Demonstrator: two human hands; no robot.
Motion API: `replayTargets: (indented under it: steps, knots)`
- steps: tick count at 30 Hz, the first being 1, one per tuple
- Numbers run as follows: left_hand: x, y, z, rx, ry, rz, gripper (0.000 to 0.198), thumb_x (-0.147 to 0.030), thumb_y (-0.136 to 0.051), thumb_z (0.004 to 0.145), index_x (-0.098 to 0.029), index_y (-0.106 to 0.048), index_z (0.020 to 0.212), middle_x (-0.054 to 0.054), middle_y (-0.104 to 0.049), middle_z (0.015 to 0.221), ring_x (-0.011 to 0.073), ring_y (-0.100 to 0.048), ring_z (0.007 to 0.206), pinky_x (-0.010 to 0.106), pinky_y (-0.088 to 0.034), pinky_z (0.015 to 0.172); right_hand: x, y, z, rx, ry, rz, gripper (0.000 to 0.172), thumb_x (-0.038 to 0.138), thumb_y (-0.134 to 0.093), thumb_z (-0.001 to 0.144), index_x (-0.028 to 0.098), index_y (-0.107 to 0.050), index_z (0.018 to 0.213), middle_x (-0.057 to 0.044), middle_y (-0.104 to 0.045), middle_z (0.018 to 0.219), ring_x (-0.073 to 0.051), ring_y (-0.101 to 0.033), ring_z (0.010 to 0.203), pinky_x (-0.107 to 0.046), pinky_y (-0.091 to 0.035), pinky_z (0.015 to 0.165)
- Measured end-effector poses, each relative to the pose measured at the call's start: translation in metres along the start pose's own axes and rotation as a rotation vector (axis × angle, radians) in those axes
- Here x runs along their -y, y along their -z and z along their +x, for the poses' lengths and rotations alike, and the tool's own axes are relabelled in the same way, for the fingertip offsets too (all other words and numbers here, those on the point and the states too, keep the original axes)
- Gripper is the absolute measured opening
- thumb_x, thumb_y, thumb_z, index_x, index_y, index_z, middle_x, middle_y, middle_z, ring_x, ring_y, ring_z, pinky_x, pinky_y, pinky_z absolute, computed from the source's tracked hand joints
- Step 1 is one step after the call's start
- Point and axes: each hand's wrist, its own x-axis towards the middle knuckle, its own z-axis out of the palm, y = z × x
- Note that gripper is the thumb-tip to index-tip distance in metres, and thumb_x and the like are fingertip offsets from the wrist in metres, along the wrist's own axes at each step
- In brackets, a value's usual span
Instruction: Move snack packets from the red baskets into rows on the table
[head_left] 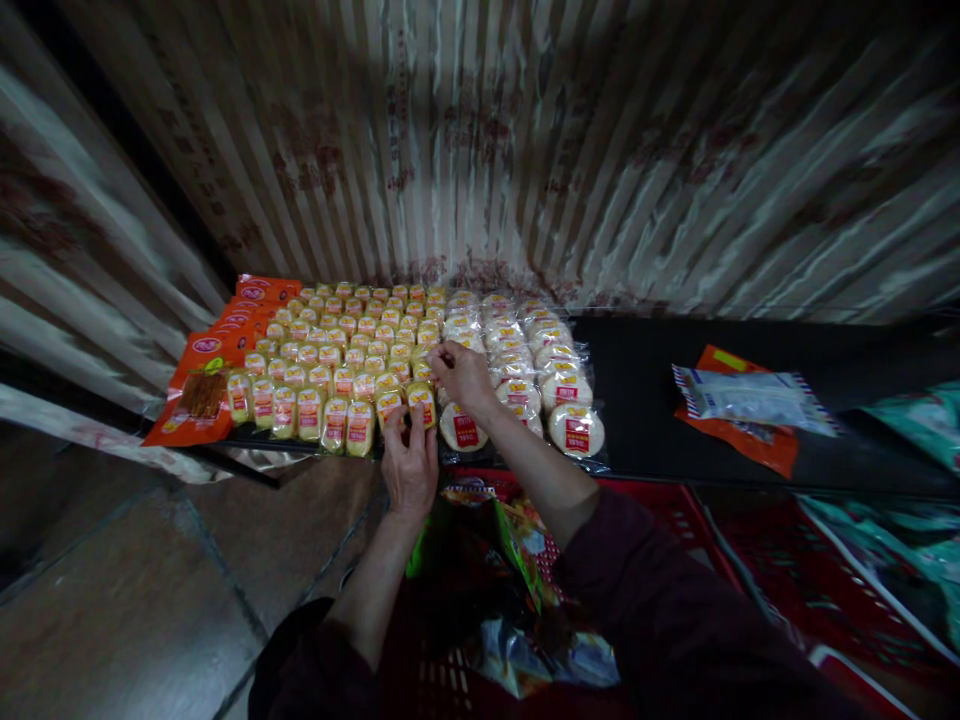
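Rows of small yellow wrapped cakes (343,385) stand on a black shelf, in a block left of centre. My left hand (409,470) is at the front right of this block, its fingers closed around a wrapped cake (421,403) with a red and white label. Just behind it, my right hand (463,378) reaches over the round wrapped cakes (517,395). Its thumb and fingertips are pinched together beside the right-hand yellow cakes, perhaps on a wrapper edge; what they hold is too small to make out.
Orange snack packets (196,385) lie at the shelf's left end. Farther right on the black shelf (637,400) a white and blue packet (757,398) rests over an orange packet (780,450). Below are a red crate (675,510) and colourful bags (529,550). A striped curtain (465,150) hangs behind.
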Motion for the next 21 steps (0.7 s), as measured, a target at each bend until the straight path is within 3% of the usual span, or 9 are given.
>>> replayTargets:
  steps: [4,9,15,18,21]
  knots:
    - [-0.0001,-0.0001,0.0010,-0.004,-0.017,0.041,0.040,-0.021,-0.051,0.089,-0.019,-0.053,0.129,0.016,-0.050,0.122,0.0191,-0.058,0.099,0.032,-0.052,0.082,-0.0008,0.0031,-0.0038,-0.089,0.086,-0.183,0.012,0.017,-0.052,0.081,0.019,-0.063,0.075,0.000,-0.063,0.068,-0.014,-0.060,0.066,-0.026,-0.048,0.068]
    - [-0.0007,0.0009,0.0031,-0.017,-0.033,0.044,0.040,-0.021,-0.051,0.089,-0.020,-0.054,0.128,0.015,-0.053,0.121,0.0207,-0.057,0.102,0.033,-0.052,0.085,-0.0058,0.0028,-0.0056,-0.140,0.136,-0.257,0.015,0.023,-0.053,0.084,0.019,-0.066,0.090,-0.006,-0.061,0.086,-0.017,-0.060,0.078,-0.030,-0.049,0.077]
    - [-0.0015,0.0026,0.0059,0.017,-0.031,0.010,0.041,-0.020,-0.051,0.089,-0.020,-0.053,0.130,0.014,-0.055,0.122,0.0223,-0.054,0.109,0.035,-0.050,0.089,-0.0088,0.0043,-0.0046,-0.099,0.128,-0.318,0.021,0.026,-0.049,0.087,0.017,-0.067,0.093,-0.008,-0.062,0.088,-0.019,-0.060,0.083,-0.033,-0.050,0.081]
    - [-0.0010,0.0025,0.0056,0.031,-0.050,0.033,0.042,-0.020,-0.052,0.089,-0.019,-0.052,0.130,0.015,-0.056,0.121,0.0235,-0.053,0.109,0.038,-0.049,0.091,-0.0048,0.0072,-0.0040,-0.082,0.159,-0.335,0.027,0.027,-0.046,0.089,0.018,-0.065,0.106,-0.010,-0.063,0.107,-0.020,-0.061,0.092,-0.034,-0.049,0.087]
    - [-0.0005,0.0022,0.0051,0.027,-0.062,0.051,0.040,-0.021,-0.051,0.089,-0.019,-0.053,0.129,0.016,-0.056,0.123,0.0243,-0.053,0.110,0.039,-0.049,0.090,-0.0007,0.0091,-0.0026,-0.009,0.288,-0.380,0.032,0.030,-0.043,0.092,0.022,-0.062,0.116,-0.008,-0.058,0.126,-0.021,-0.055,0.112,-0.038,-0.042,0.099]
